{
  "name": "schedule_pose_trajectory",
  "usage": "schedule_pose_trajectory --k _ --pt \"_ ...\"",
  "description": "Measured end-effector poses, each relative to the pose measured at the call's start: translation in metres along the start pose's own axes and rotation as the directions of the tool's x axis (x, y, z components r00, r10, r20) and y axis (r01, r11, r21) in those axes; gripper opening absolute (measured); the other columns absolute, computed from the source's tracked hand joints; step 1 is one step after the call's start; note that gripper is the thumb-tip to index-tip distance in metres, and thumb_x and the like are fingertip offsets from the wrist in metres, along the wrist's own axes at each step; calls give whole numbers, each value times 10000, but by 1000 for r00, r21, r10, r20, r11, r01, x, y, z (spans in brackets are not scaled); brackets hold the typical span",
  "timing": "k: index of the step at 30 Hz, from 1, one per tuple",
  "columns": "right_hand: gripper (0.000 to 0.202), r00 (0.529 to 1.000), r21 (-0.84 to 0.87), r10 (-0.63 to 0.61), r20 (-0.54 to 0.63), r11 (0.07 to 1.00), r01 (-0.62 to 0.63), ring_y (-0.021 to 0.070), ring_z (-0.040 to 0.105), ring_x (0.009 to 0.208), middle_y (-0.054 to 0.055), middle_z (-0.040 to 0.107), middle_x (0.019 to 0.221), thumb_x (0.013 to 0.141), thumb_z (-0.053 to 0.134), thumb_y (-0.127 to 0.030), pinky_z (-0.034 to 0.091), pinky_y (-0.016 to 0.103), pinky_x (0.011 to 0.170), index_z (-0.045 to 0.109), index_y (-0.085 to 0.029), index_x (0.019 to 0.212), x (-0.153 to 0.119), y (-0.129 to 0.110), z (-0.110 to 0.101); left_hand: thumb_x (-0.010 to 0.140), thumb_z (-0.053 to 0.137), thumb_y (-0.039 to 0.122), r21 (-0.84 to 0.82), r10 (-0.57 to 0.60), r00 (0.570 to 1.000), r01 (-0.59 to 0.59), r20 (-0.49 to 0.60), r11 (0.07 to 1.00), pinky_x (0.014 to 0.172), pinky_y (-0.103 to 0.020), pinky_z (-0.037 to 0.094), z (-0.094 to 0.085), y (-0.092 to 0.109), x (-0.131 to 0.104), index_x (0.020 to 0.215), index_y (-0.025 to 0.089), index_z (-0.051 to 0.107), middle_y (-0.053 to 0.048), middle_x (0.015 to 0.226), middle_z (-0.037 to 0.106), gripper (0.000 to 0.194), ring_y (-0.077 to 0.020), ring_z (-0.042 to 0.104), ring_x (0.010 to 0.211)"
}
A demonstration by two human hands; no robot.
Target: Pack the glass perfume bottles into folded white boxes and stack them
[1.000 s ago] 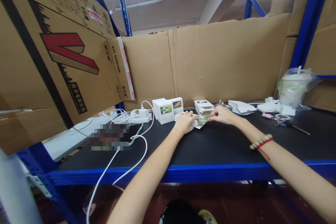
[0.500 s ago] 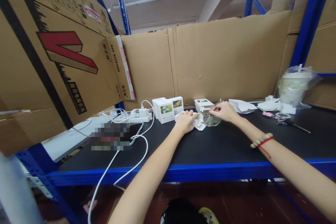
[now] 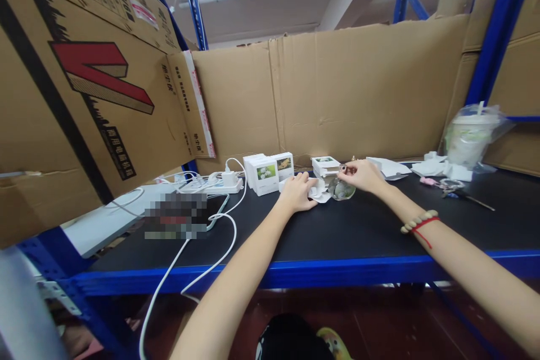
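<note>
My left hand (image 3: 297,191) rests low over the black shelf top with its fingers curled on a crumpled piece of white paper (image 3: 321,194), which shows between thumb and forefinger. Just to the right, my right hand (image 3: 361,176) pinches the upper edge of a round, see-through glassy object (image 3: 341,189). Its exact kind is hard to make out. It sits beside the paper, close to the shelf surface. Behind it lies a small white box (image 3: 324,165) with a green picture on top. White picture boxes (image 3: 266,178) stand upright left of my left hand.
At the left are a power strip (image 3: 231,183) with white cables and a blurred-out dark device (image 3: 177,216). On the right lie folded white paper (image 3: 388,169), keys (image 3: 453,187) and a bagged drink cup (image 3: 472,138). Cardboard (image 3: 367,84) walls the back; a blue edge (image 3: 320,274) runs in front.
The paper at my left hand has shifted slightly, and my left fingers have moved a little. The right hand keeps its pinch on the round object. The view has tilted slightly.
</note>
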State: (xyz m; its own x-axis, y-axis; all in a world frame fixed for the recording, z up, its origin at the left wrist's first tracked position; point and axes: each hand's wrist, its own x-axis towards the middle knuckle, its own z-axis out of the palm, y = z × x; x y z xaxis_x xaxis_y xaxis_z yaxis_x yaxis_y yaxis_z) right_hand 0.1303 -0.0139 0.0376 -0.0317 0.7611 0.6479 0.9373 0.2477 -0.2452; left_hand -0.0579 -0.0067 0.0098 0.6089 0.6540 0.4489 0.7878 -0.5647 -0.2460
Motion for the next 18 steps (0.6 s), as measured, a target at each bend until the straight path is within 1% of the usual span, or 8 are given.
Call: schedule_pose_trajectory --k 3,6,9,12,15,18 --pt "195 999 9 -22 29 1000 22 132 476 489 2 568 492 616 493 -317 272 243 460 504 -201 460 0 2 -2 718 538 484 -17 -16 1000 16 -18 1000 851 -333 405 0 2 0 990 164 590 -103 1133 514 423 -234 498 1023" --pt "159 997 28 -58 47 998 57 140 486 513 8 587 529 628 493 -295 265 246 465 534 -207 502 1 4 -1 740 501 518 -38 -18 1000 18 -5 999 820 -318 412 -1 4 0 898 162 624 -90 1062 546 408 -217 527 961" --pt "126 991 85 -113 73 991 107 135 473 511 2 585 538 628 493 -276 277 244 478 532 -208 530 2 8 1 800 433 473 -55 -54 999 54 2 997 764 -290 418 -1 6 1 806 174 645 -61 933 577 367 -181 553 860" --pt "98 982 173 -155 106 975 136 124 460 504 -7 572 551 633 475 -262 300 241 496 505 -202 560 4 10 4 848 362 410 -62 -106 994 106 -3 993 703 -268 413 -3 8 3 724 175 658 -52 832 577 398 -163 554 806" --pt "76 975 261 -165 147 957 123 117 459 502 -11 555 570 634 452 -248 329 242 512 472 -198 581 5 11 5 850 352 397 -73 -115 993 115 -1 991 643 -252 403 -5 8 4 697 171 669 -51 757 566 418 -160 552 773" --pt "80 969 337 -151 196 938 78 104 446 466 -13 540 593 647 429 -251 351 244 494 474 -192 616 6 11 6 848 352 388 -78 -87 996 86 3 993 611 -244 398 -6 8 3 707 169 669 -50 747 571 411 -158 557 763"
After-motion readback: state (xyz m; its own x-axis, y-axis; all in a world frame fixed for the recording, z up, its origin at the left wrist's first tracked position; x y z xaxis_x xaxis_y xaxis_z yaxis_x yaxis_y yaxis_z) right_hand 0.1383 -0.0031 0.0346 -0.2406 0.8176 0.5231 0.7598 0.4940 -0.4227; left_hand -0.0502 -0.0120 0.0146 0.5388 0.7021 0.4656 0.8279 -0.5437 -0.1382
